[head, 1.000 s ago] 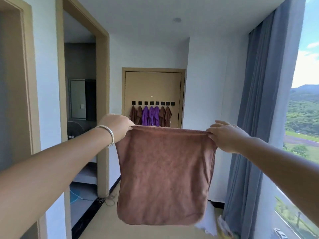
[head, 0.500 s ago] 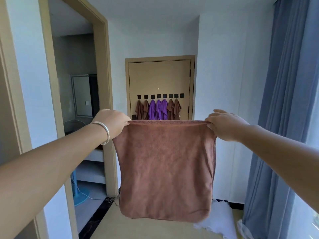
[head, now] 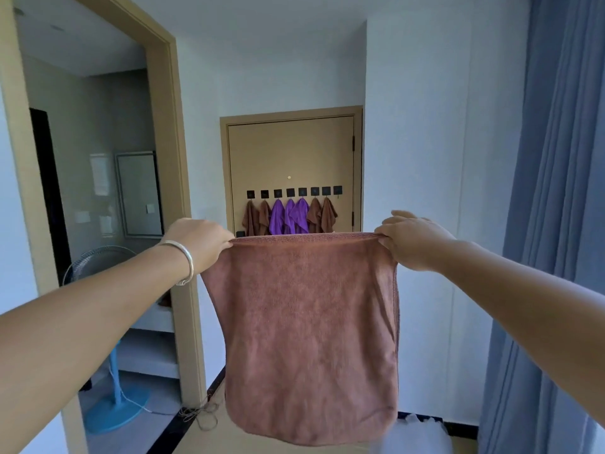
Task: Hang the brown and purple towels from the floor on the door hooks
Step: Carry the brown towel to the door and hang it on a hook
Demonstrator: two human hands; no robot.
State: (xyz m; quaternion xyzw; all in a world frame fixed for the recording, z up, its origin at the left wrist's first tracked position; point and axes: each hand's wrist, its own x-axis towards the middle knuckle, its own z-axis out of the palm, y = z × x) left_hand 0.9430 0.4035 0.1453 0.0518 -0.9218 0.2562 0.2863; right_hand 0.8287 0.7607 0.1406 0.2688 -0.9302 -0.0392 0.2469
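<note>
A brown towel (head: 311,335) hangs flat in front of me, stretched by its top edge. My left hand (head: 198,242), with a silver bangle on the wrist, pinches the top left corner. My right hand (head: 411,239) pinches the top right corner. Straight ahead stands a tan door (head: 291,152) with a row of black square hooks (head: 294,192). Brown towels (head: 257,217) hang at the left of the row, purple towels (head: 289,216) in the middle, more brown ones at the right. The rightmost hook (head: 337,190) is bare.
A tan-framed doorway (head: 170,191) opens on the left, with a blue-based standing fan (head: 111,381) inside. Blue-grey curtains (head: 556,224) hang along the right. A white cloth (head: 415,434) lies on the floor at the lower right, and a tangle of cord (head: 199,411) by the door frame.
The view has swung left and the window has dropped out of sight on the right. The door and its hooks look nearer. Both hands keep the same hold on the brown towel.
</note>
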